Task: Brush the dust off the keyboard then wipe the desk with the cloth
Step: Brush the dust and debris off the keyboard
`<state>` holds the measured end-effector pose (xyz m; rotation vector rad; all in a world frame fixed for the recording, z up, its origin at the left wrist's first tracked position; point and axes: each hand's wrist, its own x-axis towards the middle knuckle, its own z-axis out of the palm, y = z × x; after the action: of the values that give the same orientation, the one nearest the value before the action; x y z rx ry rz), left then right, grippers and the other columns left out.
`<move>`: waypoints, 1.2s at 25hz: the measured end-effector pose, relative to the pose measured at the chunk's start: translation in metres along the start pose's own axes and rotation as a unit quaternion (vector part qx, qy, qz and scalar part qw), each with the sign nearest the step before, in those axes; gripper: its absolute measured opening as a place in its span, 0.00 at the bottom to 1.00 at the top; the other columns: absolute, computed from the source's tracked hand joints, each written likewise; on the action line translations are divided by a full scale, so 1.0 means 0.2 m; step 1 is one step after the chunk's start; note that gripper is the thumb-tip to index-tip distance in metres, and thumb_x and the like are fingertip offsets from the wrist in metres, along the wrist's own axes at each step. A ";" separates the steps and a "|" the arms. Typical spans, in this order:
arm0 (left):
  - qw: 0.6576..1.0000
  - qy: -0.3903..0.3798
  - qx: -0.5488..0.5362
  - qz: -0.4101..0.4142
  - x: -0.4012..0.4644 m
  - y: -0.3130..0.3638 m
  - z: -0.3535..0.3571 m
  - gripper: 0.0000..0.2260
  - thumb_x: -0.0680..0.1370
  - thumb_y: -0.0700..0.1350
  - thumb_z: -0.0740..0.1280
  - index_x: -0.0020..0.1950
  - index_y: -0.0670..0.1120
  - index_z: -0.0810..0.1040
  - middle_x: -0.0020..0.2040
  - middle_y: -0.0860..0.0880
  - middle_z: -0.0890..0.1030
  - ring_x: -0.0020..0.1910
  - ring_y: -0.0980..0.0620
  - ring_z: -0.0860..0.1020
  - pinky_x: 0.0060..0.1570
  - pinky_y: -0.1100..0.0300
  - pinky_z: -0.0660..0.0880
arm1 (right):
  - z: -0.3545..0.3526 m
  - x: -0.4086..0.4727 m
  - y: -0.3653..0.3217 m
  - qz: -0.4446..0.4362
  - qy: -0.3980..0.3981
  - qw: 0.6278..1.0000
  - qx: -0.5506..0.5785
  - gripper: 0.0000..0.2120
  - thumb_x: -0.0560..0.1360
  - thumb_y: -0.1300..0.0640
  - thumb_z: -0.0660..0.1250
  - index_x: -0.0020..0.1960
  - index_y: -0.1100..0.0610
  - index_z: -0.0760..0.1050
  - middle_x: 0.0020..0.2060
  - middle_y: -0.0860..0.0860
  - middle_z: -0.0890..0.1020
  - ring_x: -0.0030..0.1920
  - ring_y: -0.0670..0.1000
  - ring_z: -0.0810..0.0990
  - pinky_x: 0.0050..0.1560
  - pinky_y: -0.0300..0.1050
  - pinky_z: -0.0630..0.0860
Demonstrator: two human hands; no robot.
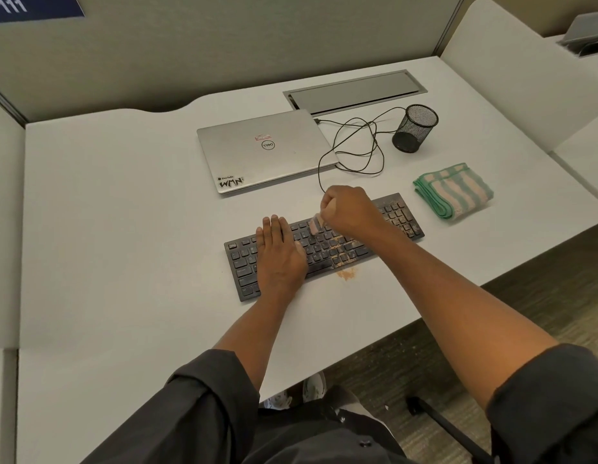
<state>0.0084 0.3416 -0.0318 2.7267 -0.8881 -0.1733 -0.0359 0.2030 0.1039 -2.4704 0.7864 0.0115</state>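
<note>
Currently brushing: dust remains on the keyboard (324, 244).
Left hand (279, 254): flat, fingers straight, pinning the keyboard steady.
Right hand (349, 209): fist clamped round the brush (315, 225), bristles on the middle keys.
Cloth (454, 190): folded, waiting right of the keyboard.

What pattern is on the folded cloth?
Green and pale pinkish stripes on the cloth, in the head view.

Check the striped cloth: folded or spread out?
Folded. The cloth lies as a compact stacked square right of the keyboard, layered edges showing along its near side.
</note>
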 end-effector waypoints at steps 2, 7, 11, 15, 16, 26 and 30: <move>1.000 -0.002 0.000 0.000 0.00 0.00 0.00 0.29 0.84 0.49 0.51 0.82 0.37 0.50 0.82 0.37 0.52 0.82 0.40 0.46 0.80 0.45 0.43 | 0.03 0.02 -0.01 -0.015 -0.002 1.000 -0.017 0.04 0.74 0.61 0.67 0.47 0.56 0.80 0.46 0.52 0.82 0.45 0.51 0.78 0.40 0.41 0.72; 1.000 0.000 -0.001 0.002 0.00 0.00 0.00 0.29 0.84 0.49 0.51 0.82 0.37 0.50 0.82 0.37 0.51 0.82 0.40 0.46 0.80 0.45 0.42 | 0.01 0.09 -0.03 -0.003 -0.064 0.994 -0.094 0.05 0.74 0.62 0.68 0.46 0.58 0.83 0.46 0.54 0.85 0.46 0.52 0.82 0.43 0.41 0.74; 1.000 0.000 0.002 0.002 0.00 0.00 -0.01 0.29 0.84 0.49 0.51 0.82 0.37 0.49 0.82 0.38 0.52 0.82 0.40 0.46 0.80 0.46 0.42 | 0.01 0.08 -0.05 -0.028 -0.005 0.998 -0.057 0.05 0.75 0.60 0.67 0.48 0.58 0.81 0.47 0.53 0.84 0.48 0.53 0.81 0.45 0.43 0.74; 1.000 0.001 -0.001 0.002 0.00 0.00 -0.01 0.29 0.84 0.49 0.50 0.82 0.37 0.50 0.82 0.38 0.51 0.82 0.40 0.46 0.80 0.46 0.41 | 0.06 0.02 -0.01 -0.037 -0.015 0.998 -0.045 0.07 0.76 0.59 0.65 0.46 0.59 0.82 0.43 0.55 0.85 0.44 0.54 0.81 0.43 0.45 0.75; 1.000 -0.002 0.000 0.001 0.00 0.00 -0.01 0.29 0.84 0.49 0.50 0.82 0.37 0.49 0.82 0.38 0.51 0.82 0.40 0.46 0.80 0.46 0.41 | 0.05 0.01 0.01 -0.033 -0.029 0.998 -0.055 0.08 0.76 0.59 0.65 0.46 0.60 0.82 0.42 0.55 0.84 0.43 0.54 0.81 0.41 0.43 0.74; 1.000 -0.005 0.003 0.001 -0.01 0.00 -0.01 0.29 0.84 0.50 0.49 0.82 0.37 0.49 0.82 0.38 0.51 0.82 0.41 0.45 0.80 0.46 0.42 | 0.02 -0.04 0.04 -0.035 -0.019 0.999 -0.017 0.07 0.79 0.58 0.61 0.48 0.59 0.76 0.35 0.47 0.77 0.37 0.47 0.75 0.34 0.41 0.67; 1.000 -0.004 0.005 0.002 -0.01 0.00 -0.01 0.29 0.84 0.49 0.50 0.82 0.37 0.49 0.82 0.38 0.51 0.82 0.40 0.46 0.80 0.46 0.42 | 0.01 -0.04 0.05 -0.028 -0.054 0.996 -0.071 0.15 0.79 0.54 0.57 0.40 0.61 0.76 0.32 0.52 0.79 0.37 0.53 0.78 0.42 0.47 0.77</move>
<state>0.0074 0.3434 -0.0291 2.7358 -0.8992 -0.1785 -0.0471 0.2010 0.0987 -2.6005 0.6917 0.1856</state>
